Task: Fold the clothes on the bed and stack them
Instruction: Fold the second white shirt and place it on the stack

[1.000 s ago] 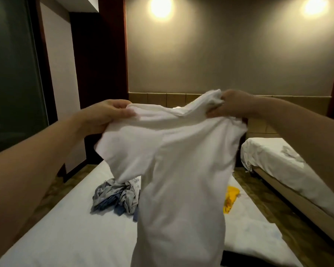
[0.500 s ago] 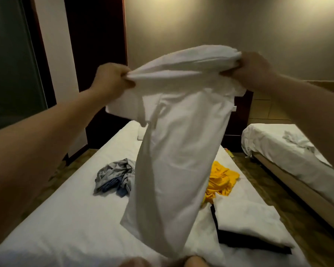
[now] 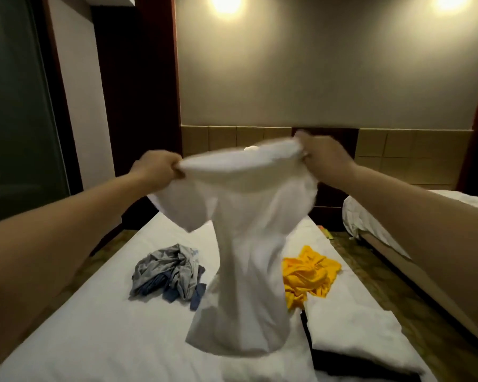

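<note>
Both hands are raised in front of the person, holding a white T-shirt (image 3: 246,244) by its shoulders above the bed (image 3: 94,340). The left hand (image 3: 160,168) has its fingers curled tight round 1 shoulder; the right hand (image 3: 322,158) pinches the other, bunching the cloth. The shirt hangs loose, its hem low over the sheet; I cannot tell whether it touches. A small white label (image 3: 250,148) shows at the neckline, too blurred to read. On the bed beyond lie a grey-and-blue heap (image 3: 167,274) on the left and a crumpled yellow garment (image 3: 308,274) on the right. Nearer, by the right edge, a folded white piece (image 3: 351,326) rests on a dark folded piece (image 3: 342,363).
</note>
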Motion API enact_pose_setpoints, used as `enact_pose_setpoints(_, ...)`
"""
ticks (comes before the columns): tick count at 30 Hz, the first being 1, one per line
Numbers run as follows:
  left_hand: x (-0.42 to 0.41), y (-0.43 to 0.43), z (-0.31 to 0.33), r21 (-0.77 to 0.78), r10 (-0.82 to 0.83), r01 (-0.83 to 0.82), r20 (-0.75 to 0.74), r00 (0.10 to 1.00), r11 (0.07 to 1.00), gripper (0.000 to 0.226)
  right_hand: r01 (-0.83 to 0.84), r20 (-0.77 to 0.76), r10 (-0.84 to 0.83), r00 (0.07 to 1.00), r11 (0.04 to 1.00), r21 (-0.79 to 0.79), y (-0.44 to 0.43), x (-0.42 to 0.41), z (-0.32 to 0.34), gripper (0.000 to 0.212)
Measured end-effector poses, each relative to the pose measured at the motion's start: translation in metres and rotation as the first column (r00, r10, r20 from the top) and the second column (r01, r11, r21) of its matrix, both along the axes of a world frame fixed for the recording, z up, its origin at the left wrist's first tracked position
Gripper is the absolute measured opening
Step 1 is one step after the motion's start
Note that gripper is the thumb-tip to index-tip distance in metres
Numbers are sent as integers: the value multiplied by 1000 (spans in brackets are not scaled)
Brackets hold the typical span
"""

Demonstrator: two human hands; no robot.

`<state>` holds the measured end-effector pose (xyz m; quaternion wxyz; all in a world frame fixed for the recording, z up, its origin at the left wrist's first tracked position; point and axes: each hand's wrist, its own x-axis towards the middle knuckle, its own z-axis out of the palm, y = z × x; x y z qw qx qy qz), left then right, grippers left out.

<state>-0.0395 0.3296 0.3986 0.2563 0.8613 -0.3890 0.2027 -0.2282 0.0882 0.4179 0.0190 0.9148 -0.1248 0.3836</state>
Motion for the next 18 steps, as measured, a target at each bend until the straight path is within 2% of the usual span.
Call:
enact_pose_setpoints(2,-2,-1,3,-94,-10,11,9,1000,996,7,-40,124,25,992,992,118,2,-1,6,33)
enact_pose_setpoints(6,-6,-5,7,-119,-6,8,15,1000,993,10,-78,144,37,989,954,289,3,2,12,33)
enact_pose_setpoints(10,-5,-3,2,-129,-15,17,14,1000,991,12,-81,-65,122,990,895,439,5,-10,8,36)
enact_pose_setpoints(13,-10,5,0,-158,-116,110,-33,993,981,12,-172,-59,232,971,847,503,13,-23,11,35)
enact_pose_setpoints(15,-12,13,1,-195,-222,196,-119,968,961,13,-207,-78,333,940,737,643,14,-32,17,26)
enact_pose_setpoints(16,-13,17,2,-201,-254,219,-166,953,955,13,-182,-130,366,921,701,689,14,-37,20,26)
enact_pose_setpoints(18,-11,24,4,-157,-254,221,-241,936,963,14,-52,-307,346,887,735,676,11,-42,26,31)
